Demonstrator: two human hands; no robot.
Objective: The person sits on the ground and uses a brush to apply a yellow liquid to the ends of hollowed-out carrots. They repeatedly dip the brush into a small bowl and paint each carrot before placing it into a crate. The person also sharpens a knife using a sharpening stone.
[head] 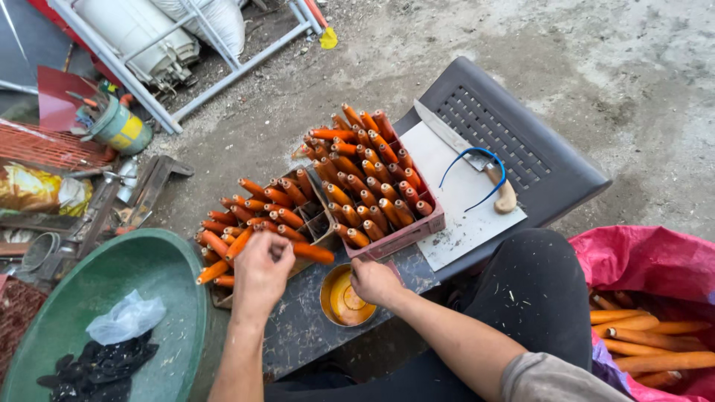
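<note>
at the middle of the view, just below centre, the left hand (261, 272) closes its fingers (274, 249) narrowly around one orange tube (311, 253), holding it by the near end so the rest pokes out toward three o'clock. the right hand (375, 281) sits at four o'clock from it, fingers curled tight over the rim of a small round tin (345, 299) with yellow-orange glue or paint inside; whether they pinch a brush or anything else i cannot tell.

outward, at twelve o'clock from the left hand, a shallow box (316, 223) carries a heap of orange tubes (253, 216) lying sideways, and at one o'clock a pink tray (406, 232) is packed with more tubes (365, 171) standing tilted. at two o'clock a long knife (465, 149) with a wooden handle rests on a white sheet (462, 216) across a dark plastic seat (514, 126). a green basin (156, 275) with dark bits and a clear bag lies at eight o'clock, and a pink sack (648, 260) of bare tubes at four o'clock.

the risk, as i judge it: the tin stands near the seat's edge, so a knock from the wrist could tip it, and a wet tube set against the heap could stick to or smear its neighbours.
</note>
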